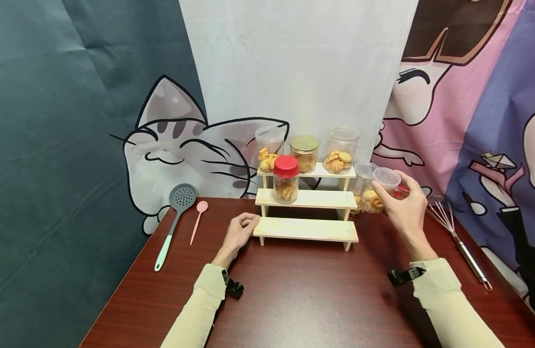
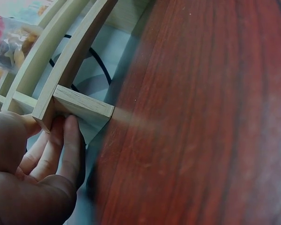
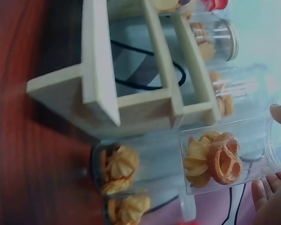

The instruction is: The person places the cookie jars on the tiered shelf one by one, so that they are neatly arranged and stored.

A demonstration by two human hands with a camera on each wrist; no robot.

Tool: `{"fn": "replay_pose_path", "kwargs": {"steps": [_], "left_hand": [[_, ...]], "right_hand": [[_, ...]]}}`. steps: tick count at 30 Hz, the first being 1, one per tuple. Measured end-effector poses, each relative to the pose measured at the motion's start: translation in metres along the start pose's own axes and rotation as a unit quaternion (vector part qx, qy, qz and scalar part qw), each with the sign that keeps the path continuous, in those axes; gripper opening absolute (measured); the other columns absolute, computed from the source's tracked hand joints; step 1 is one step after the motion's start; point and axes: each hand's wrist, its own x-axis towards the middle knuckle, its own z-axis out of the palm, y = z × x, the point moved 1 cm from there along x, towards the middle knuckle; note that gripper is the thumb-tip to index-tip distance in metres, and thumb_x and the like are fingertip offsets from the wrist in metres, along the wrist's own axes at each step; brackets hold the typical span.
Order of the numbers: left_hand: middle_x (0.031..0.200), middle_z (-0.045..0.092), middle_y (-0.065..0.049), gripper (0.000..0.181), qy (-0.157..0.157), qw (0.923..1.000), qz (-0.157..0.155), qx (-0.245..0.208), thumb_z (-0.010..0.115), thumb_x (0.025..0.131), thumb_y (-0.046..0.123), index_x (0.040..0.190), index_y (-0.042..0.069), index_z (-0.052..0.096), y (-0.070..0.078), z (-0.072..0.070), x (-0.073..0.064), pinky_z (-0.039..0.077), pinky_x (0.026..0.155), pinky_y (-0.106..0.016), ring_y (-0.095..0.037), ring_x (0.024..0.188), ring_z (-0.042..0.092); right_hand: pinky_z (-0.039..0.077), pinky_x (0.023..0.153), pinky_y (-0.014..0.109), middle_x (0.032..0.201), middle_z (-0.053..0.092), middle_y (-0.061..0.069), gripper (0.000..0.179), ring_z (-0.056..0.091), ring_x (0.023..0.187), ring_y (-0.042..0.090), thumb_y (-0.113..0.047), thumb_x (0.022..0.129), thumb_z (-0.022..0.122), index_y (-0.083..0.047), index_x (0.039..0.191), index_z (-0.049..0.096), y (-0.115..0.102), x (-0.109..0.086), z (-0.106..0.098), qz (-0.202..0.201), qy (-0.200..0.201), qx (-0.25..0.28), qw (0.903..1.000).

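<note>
My right hand grips a clear plastic jar near its lid, off the right end of a three-tier wooden stand. The jar is tilted; in the right wrist view a pretzel-shaped cookie and other cookies show in it. My left hand pinches the left end of the stand's lowest step, its fingers beneath the board. A red-lidded jar sits on the middle step. On the top step stand a clear-lidded jar, a gold-lidded jar and another clear-lidded jar.
Behind the held jar, more cookie jars stand on the table right of the stand. A whisk lies at the right edge. At left lie a grey slotted skimmer with a mint handle and a small pink spoon.
</note>
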Motion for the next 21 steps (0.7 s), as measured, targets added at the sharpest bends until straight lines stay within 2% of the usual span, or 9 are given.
{"fn": "replay_pose_path", "kwargs": {"steps": [3, 6, 9, 15, 21], "left_hand": [[0.109, 0.08, -0.026, 0.03, 0.01, 0.9999, 0.002, 0.003, 0.07, 0.108, 0.02, 0.125, -0.005, 0.074, -0.01, 0.001, 0.005, 0.05, 0.074, -0.019, -0.014, 0.087, 0.068], [0.108, 0.08, -0.024, 0.032, 0.016, 0.9998, 0.008, 0.004, 0.073, 0.106, 0.025, 0.124, -0.001, 0.075, -0.015, 0.001, 0.006, 0.049, 0.075, -0.018, -0.012, 0.086, 0.067], [0.107, 0.081, -0.021, 0.033, 0.016, 0.9998, 0.013, 0.004, 0.075, 0.105, 0.029, 0.123, 0.001, 0.077, -0.015, 0.0, 0.006, 0.049, 0.075, -0.018, -0.01, 0.085, 0.066], [0.105, 0.082, -0.016, 0.029, 0.006, 0.9999, 0.01, 0.001, 0.073, 0.106, 0.028, 0.121, 0.004, 0.077, -0.013, -0.001, 0.005, 0.053, 0.076, -0.019, -0.007, 0.084, 0.068], [0.103, 0.083, -0.009, 0.025, 0.006, 0.9998, 0.012, 0.016, 0.072, 0.106, 0.027, 0.12, 0.006, 0.077, -0.013, -0.001, 0.004, 0.052, 0.079, -0.021, -0.006, 0.088, 0.068]], "right_hand": [[0.049, 0.086, 0.01, 0.127, 0.068, -0.005, 0.064, 0.063, 0.1, 0.0, -0.034, 0.085, 0.094, -0.024, 0.144, 0.07, -0.009, 0.001, 0.004, -0.01, 0.0, 0.006, 0.9999], [0.051, 0.087, 0.013, 0.128, 0.068, -0.005, 0.064, 0.064, 0.103, 0.0, -0.032, 0.086, 0.094, -0.024, 0.144, 0.07, -0.021, 0.0, 0.009, -0.021, -0.008, 0.025, 0.9994], [0.053, 0.09, 0.017, 0.126, 0.068, -0.004, 0.064, 0.065, 0.106, 0.003, -0.03, 0.086, 0.094, -0.022, 0.145, 0.069, -0.032, -0.001, 0.018, -0.028, -0.023, 0.046, 0.9983], [0.055, 0.093, 0.014, 0.128, 0.067, -0.001, 0.065, 0.066, 0.107, 0.005, -0.025, 0.087, 0.093, -0.018, 0.146, 0.068, -0.043, -0.007, 0.038, -0.027, -0.052, 0.079, 0.9952], [0.056, 0.093, 0.015, 0.132, 0.069, 0.008, 0.064, 0.068, 0.109, 0.01, -0.022, 0.087, 0.094, -0.014, 0.145, 0.068, -0.053, -0.017, 0.058, -0.045, -0.085, 0.109, 0.9893]]}}
